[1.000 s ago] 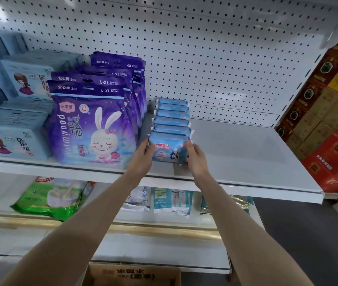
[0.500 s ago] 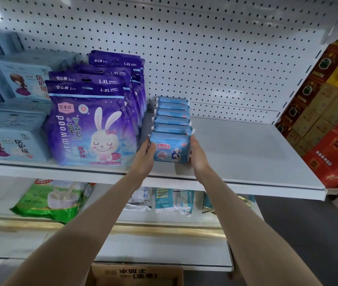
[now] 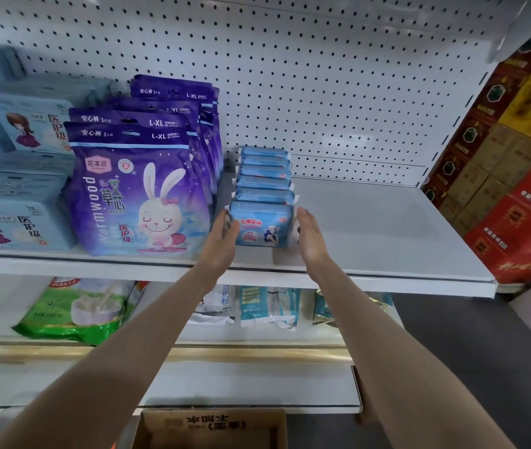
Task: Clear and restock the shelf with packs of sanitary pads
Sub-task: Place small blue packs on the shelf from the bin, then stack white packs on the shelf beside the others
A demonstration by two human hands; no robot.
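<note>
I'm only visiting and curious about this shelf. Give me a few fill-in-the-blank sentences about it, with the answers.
1. The front purple pack shows a cartoon ____ with long ears.
2. The left hand and right hand flank the front small pack, whose wrapper is ____.
3. The row of small packs stands to the ____ of the purple packs.
4. Below the shelf sits an open box made of ____.

Missing words: rabbit; blue; right; cardboard.

The row of small packs (image 3: 263, 189) ran front to back on the shelf (image 3: 387, 228). Left of that row stood pouches (image 3: 134, 189) (several deep), boxes (image 3: 14, 222) farther left. My left hand (image 3: 222, 234) and right hand (image 3: 311, 234) flanked its front pack; cartons (image 3: 517, 173) stood well right.
</note>
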